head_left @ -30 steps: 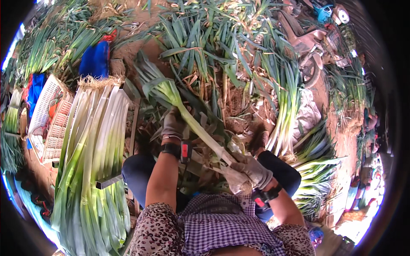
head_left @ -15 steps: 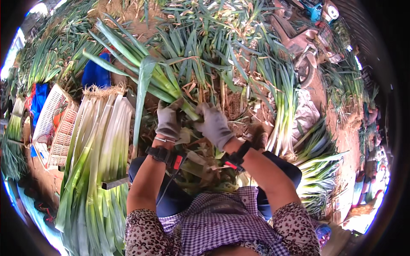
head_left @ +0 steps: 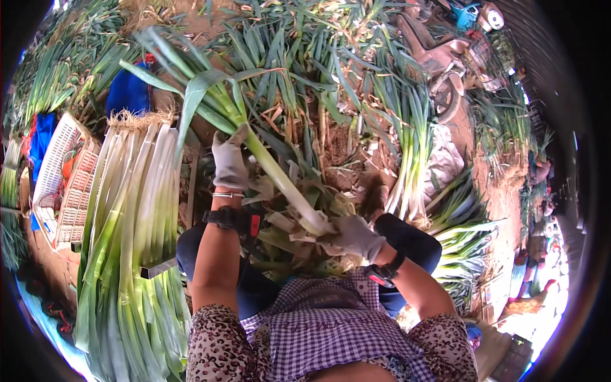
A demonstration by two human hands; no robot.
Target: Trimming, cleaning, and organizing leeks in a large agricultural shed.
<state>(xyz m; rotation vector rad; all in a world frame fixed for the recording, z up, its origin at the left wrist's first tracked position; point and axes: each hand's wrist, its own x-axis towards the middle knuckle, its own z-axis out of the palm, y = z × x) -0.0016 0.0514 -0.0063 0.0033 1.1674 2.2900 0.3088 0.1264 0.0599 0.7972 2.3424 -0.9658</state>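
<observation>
Leek (head_left: 280,173) clamped in my left hand (head_left: 229,164) and right hand (head_left: 354,239) — seemingly peeled; rough leeks (head_left: 277,67) remain right of the tidy stack (head_left: 130,197).

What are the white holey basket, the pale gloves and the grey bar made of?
White rectangular lattice basket: probably plastic, smooth, with regular holes. Pale grey snug gloves: perhaps fabric, matte and creased. Straight grey bar: likely metal, smooth, sharp-edged.
</observation>
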